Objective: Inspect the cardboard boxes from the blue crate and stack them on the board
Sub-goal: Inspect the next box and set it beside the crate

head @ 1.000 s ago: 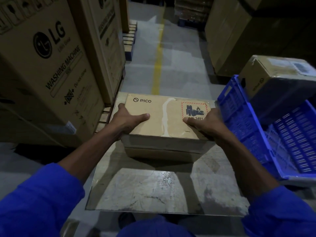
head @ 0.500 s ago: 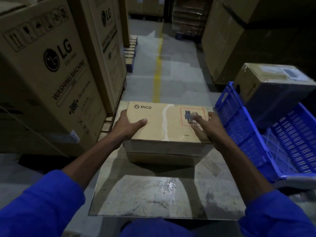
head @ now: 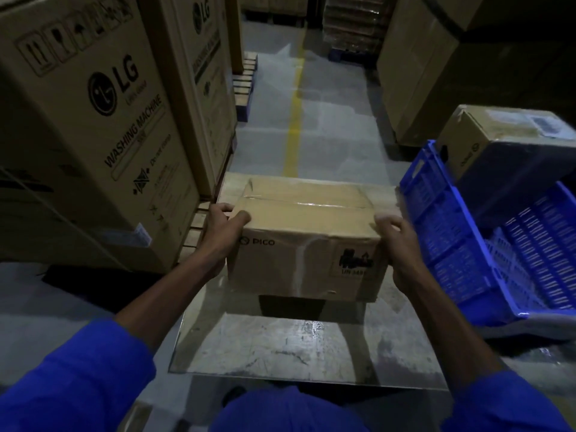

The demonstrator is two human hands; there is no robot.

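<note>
Grey floor point(head: 327, 120) (perhaps concrete), dim warehouse

Tall carton point(head: 93, 126) at left, printed "LG" and "WASHING MACHINE", with handling symbols near its top edge. A second tall carton point(head: 205, 88) is set just behind it, same brand mark. Both are seated on a wooden pallet point(head: 194, 226), slats seen at the base. Another pallet point(head: 246, 85) is seen farther back along the aisle. Grey concrete floor point(head: 336, 126) is marked by a yellow line point(head: 294, 126) running away down the aisle. Large plain cartons point(head: 436, 73) are stacked at right, upper part lost in shadow. Wrapped stacked goods point(head: 352, 23) are seen at the far end, detail too dark to tell.
</note>
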